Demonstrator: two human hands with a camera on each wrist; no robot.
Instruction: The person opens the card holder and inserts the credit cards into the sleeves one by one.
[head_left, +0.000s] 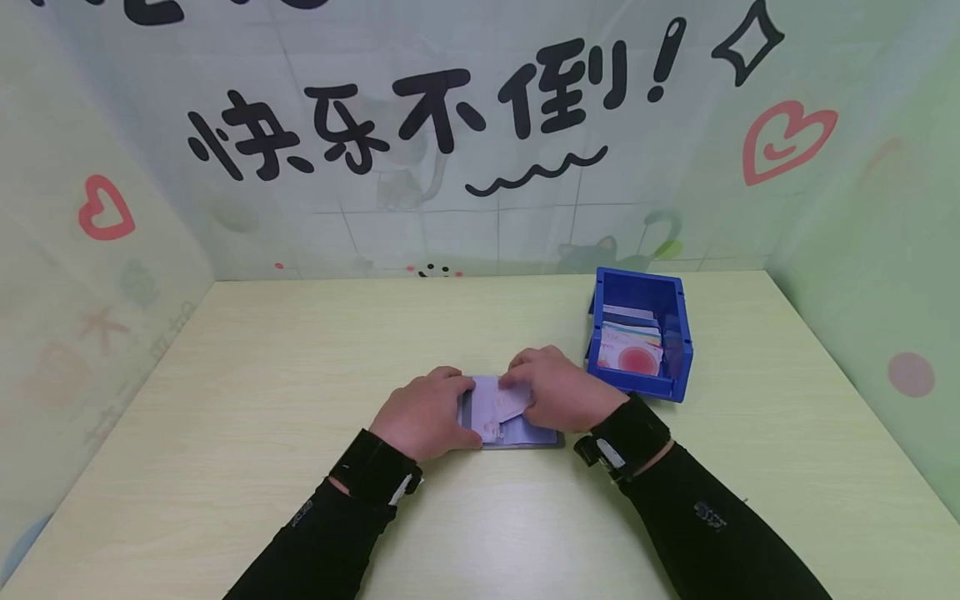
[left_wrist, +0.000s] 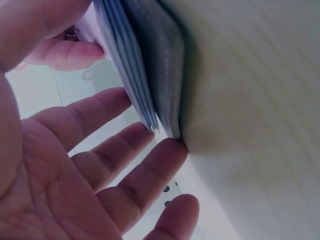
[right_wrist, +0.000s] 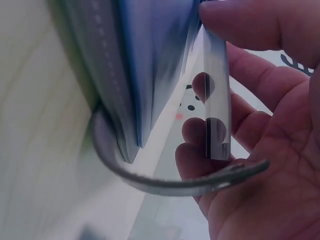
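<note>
A small card holder with a grey stitched cover and several clear sleeve pages lies open on the table, between both hands. My left hand holds its left side, the thumb over the near part of the pages. In the left wrist view, the fingertips touch the edges of the pages and cover. My right hand pinches a pale card, tilted over the open pages. In the right wrist view, a grey strap curves from the cover past the palm.
A blue plastic bin stands behind and to the right of the right hand. Several printed cards lean inside it. The pale wood table meets printed fabric walls at its back and sides.
</note>
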